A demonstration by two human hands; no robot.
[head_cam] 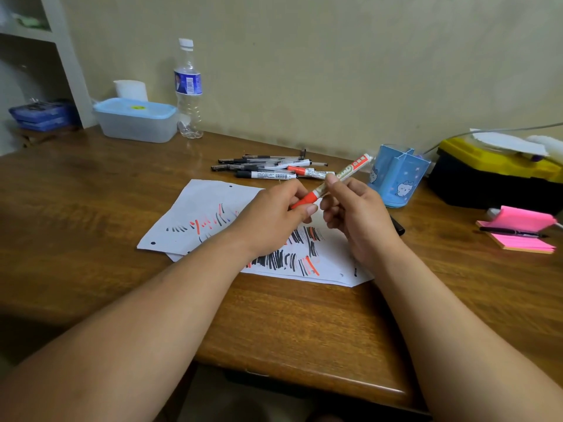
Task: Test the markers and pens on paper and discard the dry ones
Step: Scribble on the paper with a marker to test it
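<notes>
Both hands hold one red whiteboard marker [347, 171] above the paper. My left hand [274, 214] pinches its red cap end, and my right hand [356, 214] grips the white barrel. The marker slants up to the right. Beneath the hands lie white paper sheets [201, 208] covered with black and red test strokes. A pile of pens and markers [268, 169] lies just beyond the paper. A black marker [397, 226] pokes out from behind my right hand.
A blue pen holder [396, 181] stands right of the pile. A black and yellow box [493, 178] and pink sticky notes [518, 236] with a black pen on them are at the right. A water bottle [189, 89] and a lidded plastic box [137, 120] stand at the back left.
</notes>
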